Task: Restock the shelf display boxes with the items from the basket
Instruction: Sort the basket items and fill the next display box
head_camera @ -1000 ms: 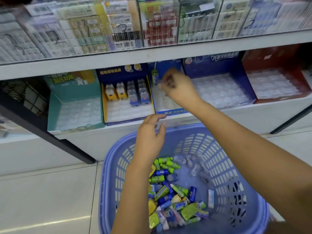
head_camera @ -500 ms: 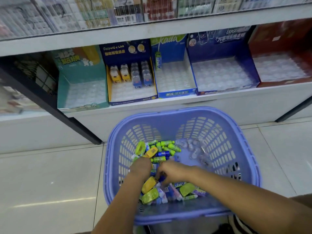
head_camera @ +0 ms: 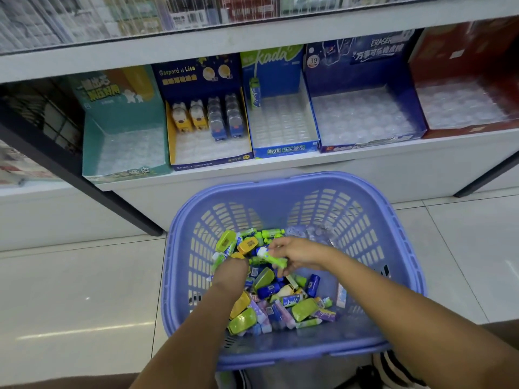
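Down in the purple basket (head_camera: 373, 350), the right hand (head_camera: 297, 252) pinches a green Kada eraser stick (head_camera: 273, 258) clear of the pile, presumably destined for the Kada display box (head_camera: 283, 148), where one stick stands. Left hand (head_camera: 230, 272) digs among the erasers, its grip hidden.

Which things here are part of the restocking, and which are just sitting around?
Job:
- lavender slotted plastic basket of small packets
- green-and-white packet in right hand
- left hand
- blue kada display box

Idle:
- upper-shelf packaged goods
- black shelf bracket
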{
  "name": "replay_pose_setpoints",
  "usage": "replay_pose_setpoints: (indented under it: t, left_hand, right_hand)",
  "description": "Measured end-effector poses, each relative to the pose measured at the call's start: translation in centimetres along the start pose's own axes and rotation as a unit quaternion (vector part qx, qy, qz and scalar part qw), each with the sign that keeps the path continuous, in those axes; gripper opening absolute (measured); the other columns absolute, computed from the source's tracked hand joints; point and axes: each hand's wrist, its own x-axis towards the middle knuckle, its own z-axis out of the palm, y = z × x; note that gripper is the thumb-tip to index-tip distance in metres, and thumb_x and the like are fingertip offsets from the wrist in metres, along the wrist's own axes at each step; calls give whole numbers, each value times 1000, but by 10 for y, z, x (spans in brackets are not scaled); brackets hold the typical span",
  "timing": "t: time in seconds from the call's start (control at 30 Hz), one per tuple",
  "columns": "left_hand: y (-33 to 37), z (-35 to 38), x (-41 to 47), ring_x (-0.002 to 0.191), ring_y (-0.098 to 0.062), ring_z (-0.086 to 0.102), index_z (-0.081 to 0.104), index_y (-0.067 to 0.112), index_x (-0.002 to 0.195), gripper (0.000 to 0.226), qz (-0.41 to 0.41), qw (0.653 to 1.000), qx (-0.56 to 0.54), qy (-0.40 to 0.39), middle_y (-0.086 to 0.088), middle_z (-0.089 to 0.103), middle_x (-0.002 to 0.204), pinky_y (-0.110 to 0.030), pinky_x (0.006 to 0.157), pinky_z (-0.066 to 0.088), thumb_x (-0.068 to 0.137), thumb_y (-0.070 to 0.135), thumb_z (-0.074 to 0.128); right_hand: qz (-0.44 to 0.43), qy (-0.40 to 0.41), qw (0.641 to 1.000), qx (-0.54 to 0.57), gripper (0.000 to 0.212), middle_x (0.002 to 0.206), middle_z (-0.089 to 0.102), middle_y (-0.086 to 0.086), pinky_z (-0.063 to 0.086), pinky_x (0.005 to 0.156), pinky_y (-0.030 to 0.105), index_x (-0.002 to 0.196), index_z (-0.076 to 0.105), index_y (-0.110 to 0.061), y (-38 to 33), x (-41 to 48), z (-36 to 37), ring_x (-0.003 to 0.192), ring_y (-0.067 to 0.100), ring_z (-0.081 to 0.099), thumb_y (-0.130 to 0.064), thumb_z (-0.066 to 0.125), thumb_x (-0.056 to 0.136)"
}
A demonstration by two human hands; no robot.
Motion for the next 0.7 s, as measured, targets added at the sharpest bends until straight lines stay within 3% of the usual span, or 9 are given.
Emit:
replay_pose_setpoints:
  t: [0.13,0.23,0.37,0.47,0.57,0.63,0.7]
  left_hand:
    - [-1,1,0,116,-29,50,58,11,116,30,15,999,45,-16,-13,61,118,-39,92,45,88,4,54]
    - [-1,2,1,125,-29,44,57,17,125,36,13,998,62,-30,-13,55,127,-40,103,37,89,14,58]
    - [-1,-12,2,123,-27,47,60,17,120,34,6,999,40,-32,-8,60,124,-41,106,36,87,21,64]
    - [-10,-45,1,113,-24,57,66,13,113,29,1,996,-87,-31,-5,64,119,-36,96,44,85,23,67]
    - [-21,-92,-7,83,-21,59,66,5,84,24,-11,973,-230,9,-10,67,94,-31,71,45,84,29,68]
    - [-27,-122,-14,72,-19,55,65,2,80,26,-13,932,-354,71,-8,67,81,-30,68,42,87,27,63]
    - [-29,-148,-21,64,-15,55,67,2,78,26,8,859,-494,132,-2,66,68,-32,70,48,90,25,60]
  right_hand:
    - [-40,13,997,69,7,75,57,-1,42,52,20,95,60,-19,-11,-8,-16,53,10,50,-22,54,95]
    - [-73,12,993,90,5,70,66,0,43,50,17,94,62,-11,-22,-18,-26,51,6,51,-13,62,89]
    - [-122,39,983,131,15,77,70,2,50,57,14,96,64,-7,-38,-32,-37,61,5,63,1,66,83]
    - [-188,56,969,153,20,82,69,2,52,63,14,106,64,-3,-56,-45,-42,66,5,63,1,59,87]
    - [-241,89,955,150,16,82,68,2,51,58,15,104,66,-11,-78,-58,-45,60,5,61,-13,53,94]
    - [-269,166,945,83,19,69,63,-7,45,47,16,100,69,-12,-93,-65,-49,49,6,54,-23,55,93]
    - [-304,239,922,28,28,55,53,-9,37,39,17,98,68,-5,-109,-71,-56,40,7,46,-31,60,90]
